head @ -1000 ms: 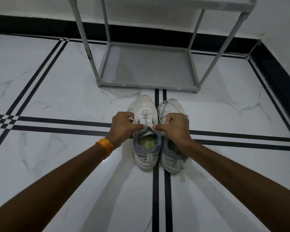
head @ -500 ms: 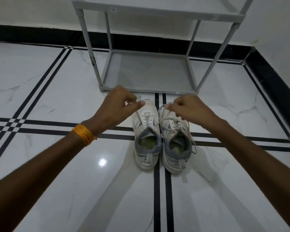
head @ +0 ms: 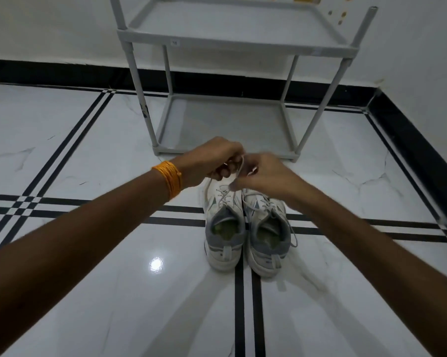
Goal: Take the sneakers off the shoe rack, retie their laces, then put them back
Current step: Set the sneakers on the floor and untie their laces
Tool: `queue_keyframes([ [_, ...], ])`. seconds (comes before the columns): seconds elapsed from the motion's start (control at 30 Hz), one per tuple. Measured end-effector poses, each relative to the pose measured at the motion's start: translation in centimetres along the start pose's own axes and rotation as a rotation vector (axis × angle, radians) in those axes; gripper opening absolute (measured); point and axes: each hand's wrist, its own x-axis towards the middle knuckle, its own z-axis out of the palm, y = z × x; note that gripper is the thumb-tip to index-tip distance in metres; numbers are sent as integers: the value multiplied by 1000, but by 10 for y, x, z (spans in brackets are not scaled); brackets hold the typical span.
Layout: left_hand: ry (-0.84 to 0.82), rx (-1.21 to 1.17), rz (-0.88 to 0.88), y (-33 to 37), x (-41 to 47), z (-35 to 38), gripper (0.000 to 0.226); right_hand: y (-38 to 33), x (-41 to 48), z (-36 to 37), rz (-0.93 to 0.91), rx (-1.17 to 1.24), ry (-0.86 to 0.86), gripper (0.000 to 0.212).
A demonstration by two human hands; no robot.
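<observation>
Head view: both hands, apart 0.5 s ago, now meet; left hand [head: 214, 161] & right hand [head: 263, 173] pinch left sneaker [head: 223, 225] lace [head: 239, 168], knot starting

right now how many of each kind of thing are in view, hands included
white sneakers: 2, left sneaker and right sneaker
grey shoe rack: 1
hands: 2, left hand and right hand
orange wrist thread: 1
total: 6
</observation>
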Motion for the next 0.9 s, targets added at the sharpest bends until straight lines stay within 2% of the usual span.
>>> queue_keyframes([
  [0.03, 10, 19, 8, -1, -1, 1, 32, 2, 0, 8, 13, 35, -18, 18],
  [0.1, 33, 46, 28, -3, -5, 2, 34, 6, 3, 12, -44, 16, 101, 14],
  [0.17, 46, 29, 69, -4, -6, -1, 36, 7, 4, 1, -100, -32, 189, 18],
  [0.23, 43, -30, 108, -8, -8, -9, 35, 1, -2, -15, -118, 14, 200, 19],
  [0.33, -77, -19, 121, -20, -7, -22, 35, -16, -6, -31, -150, 239, 168, 22],
  [0.43, -147, 143, 122, -30, -5, -14, 37, -39, 1, -40, -138, 557, 155, 27],
  [0.5, -20, 230, 204, -36, -4, 4, 29, -51, 10, -45, -134, 735, 179, 21],
  [0.57, 234, 426, 421, -42, -1, 21, 22, -52, 23, -47, -92, 881, 222, 19],
  [0.67, 539, 726, 630, -47, 2, 26, 27, -32, 42, -42, 70, 1170, 247, 22],
  [0.73, 605, 793, 711, -49, 2, 19, 28, -11, 53, -34, 185, 1279, 231, 18],
  [0.83, 570, 872, 827, -52, 4, 8, 13, 16, 59, -15, 369, 1244, 77, 9],
  [0.9, 538, 823, 754, -54, 6, 6, 18, 23, 54, -4, 469, 1139, -34, 11],
])
